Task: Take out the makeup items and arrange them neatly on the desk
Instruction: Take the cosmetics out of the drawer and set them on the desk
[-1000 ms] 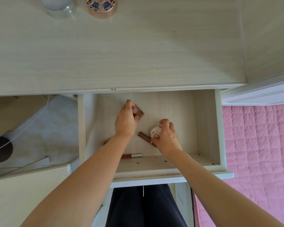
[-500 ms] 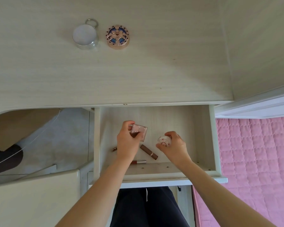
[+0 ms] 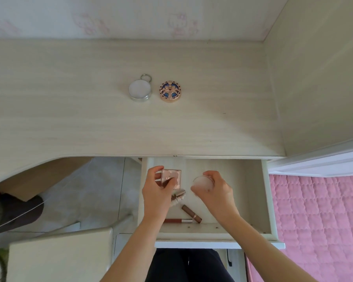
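My left hand (image 3: 156,193) grips a square pink compact (image 3: 172,178) above the open drawer (image 3: 268,200). My right hand (image 3: 216,190) holds a small round pale jar (image 3: 202,183) beside it. In the drawer lie a brown lipstick tube (image 3: 191,213), a slim red lip gloss (image 3: 177,221) and another small tube (image 3: 178,195) partly hidden under my left hand. On the desk (image 3: 69,119) stand a round silver tin with a ring (image 3: 140,90) and a round patterned compact (image 3: 170,92), side by side.
A wall panel (image 3: 318,78) bounds the desk on the right. A pink quilted bed (image 3: 318,226) lies to the right of the drawer. A white box-like surface (image 3: 59,259) sits at the lower left, with a dark garment (image 3: 12,212) beyond it.
Both hands have lifted off the drawer floor with the square compact and the round jar. The camera has tilted up, bringing more of the desk and the wall into view.
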Demonstrator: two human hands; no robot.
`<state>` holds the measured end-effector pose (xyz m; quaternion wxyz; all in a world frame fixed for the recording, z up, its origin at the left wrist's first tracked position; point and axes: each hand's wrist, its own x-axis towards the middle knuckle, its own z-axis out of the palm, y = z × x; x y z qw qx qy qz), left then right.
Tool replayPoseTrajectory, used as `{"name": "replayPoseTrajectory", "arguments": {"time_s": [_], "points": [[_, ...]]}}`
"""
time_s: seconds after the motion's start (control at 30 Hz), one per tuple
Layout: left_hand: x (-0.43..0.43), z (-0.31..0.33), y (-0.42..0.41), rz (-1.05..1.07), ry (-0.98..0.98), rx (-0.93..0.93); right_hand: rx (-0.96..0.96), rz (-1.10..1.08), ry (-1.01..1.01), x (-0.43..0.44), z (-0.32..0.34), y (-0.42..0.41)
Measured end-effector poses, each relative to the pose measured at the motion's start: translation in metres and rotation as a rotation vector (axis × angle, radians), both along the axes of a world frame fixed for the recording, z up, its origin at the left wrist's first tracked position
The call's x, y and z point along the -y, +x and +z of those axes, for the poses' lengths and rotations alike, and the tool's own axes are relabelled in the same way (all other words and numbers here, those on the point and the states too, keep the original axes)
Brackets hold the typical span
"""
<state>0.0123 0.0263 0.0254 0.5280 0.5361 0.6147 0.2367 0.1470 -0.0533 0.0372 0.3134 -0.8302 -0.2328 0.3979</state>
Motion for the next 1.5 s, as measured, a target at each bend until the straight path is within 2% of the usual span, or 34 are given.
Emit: {"name": "replayPoseTrajectory", "arguments": {"time_s": [0.43,0.63,0.93,1.03,1.13,1.2,1.5], "points": [[-0.101,0.016,-0.006,0.082,0.075,0.022,0.015,-0.007,0.112,-0.118,0.029,0.005],[-0.146,0.015,0.001,0.043,0.123,-0.05,0.057,-0.017,0.091,-0.163,0.022,0.011],[-0.169,0.002,0.006,-0.03,0.16,-0.153,0.12,0.088,0.049,-0.195,0.007,0.005],[-0.169,-0.004,0.003,-0.086,0.202,-0.219,0.2,0.114,0.028,-0.199,0.002,0.006],[-0.171,-0.015,-0.002,-0.131,0.299,-0.421,0.315,0.181,-0.019,-0.197,-0.001,0.01],[-0.173,-0.02,-0.006,-0.134,0.315,-0.493,0.355,0.212,-0.034,-0.195,-0.003,0.012],[-0.17,-0.023,-0.007,-0.143,0.301,-0.465,0.503,0.28,-0.062,-0.193,-0.01,0.01]]}}
